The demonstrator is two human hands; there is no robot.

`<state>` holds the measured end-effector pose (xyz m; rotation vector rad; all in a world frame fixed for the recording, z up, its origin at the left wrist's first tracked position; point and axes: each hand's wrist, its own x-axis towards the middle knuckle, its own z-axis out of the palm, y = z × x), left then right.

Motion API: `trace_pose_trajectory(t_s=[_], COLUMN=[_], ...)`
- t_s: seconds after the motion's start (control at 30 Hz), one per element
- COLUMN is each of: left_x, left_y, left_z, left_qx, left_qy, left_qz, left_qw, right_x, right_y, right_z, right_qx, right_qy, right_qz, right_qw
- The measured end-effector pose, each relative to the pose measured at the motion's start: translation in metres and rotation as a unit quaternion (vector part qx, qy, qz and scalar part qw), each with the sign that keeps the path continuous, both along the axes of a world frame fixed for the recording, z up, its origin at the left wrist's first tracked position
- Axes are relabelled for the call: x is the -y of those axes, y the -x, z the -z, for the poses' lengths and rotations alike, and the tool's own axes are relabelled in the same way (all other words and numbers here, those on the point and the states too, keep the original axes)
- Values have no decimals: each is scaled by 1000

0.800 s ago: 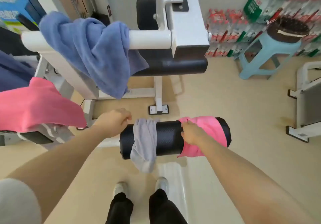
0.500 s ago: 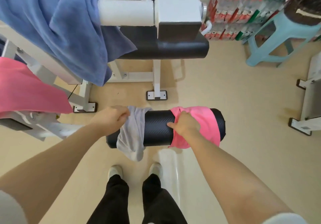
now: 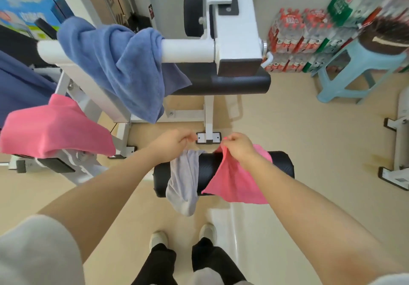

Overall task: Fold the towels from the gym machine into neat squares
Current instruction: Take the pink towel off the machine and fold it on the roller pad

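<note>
A small pink towel [image 3: 236, 183] hangs over a black foam roller [image 3: 282, 167] of the gym machine. My right hand [image 3: 239, 149] is shut on its upper corner and holds that corner lifted off the roller. A grey towel [image 3: 183, 180] hangs over the roller's left part. My left hand [image 3: 174, 143] hovers just above the grey towel's top edge, fingers pinched together with nothing visible between them. A blue towel [image 3: 124, 67] is draped over the white bar [image 3: 188, 51] further ahead. Another pink towel [image 3: 48, 132] lies over a frame part at the left.
A dark blue cloth [image 3: 17, 90] hangs at the far left. A black padded bench [image 3: 232, 83] sits under the white frame. A light blue stool [image 3: 358, 70] and stacked bottle packs [image 3: 294, 39] stand at the right. My shoes [image 3: 205, 231] are just behind the roller.
My right hand has pulled the pink towel's corner up off the roller. My left hand has risen from the grey towel's edge to just above it.
</note>
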<state>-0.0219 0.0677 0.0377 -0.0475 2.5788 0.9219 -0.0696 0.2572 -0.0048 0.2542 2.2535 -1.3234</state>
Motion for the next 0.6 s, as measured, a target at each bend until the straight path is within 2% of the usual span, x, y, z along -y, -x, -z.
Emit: trace_pose_trajectory(t_s=[0.07,0.2,0.3,0.47,0.6], left_x=[-1,10,31,71,111], left_y=[4,4,-2,-15,-27], left_z=[-18,-52,-66,-85,-77], left_qx=[-30,-102,-173,-257,-245], left_qy=[-21,-99,-76,-93,-19], left_qz=[2,23,15,-68,-134], left_qw=[999,990,982,960,960], right_x=[18,54,75,103,126], right_y=[3,-6,-14,-31,-44], right_z=[-35,-90,-131,-187,-208], right_qx=[31,51,71,76,74], right_qy=[128,340,406,503,575], right_qz=[4,15,-1,5,15], right_qw=[991,939,911,861,815])
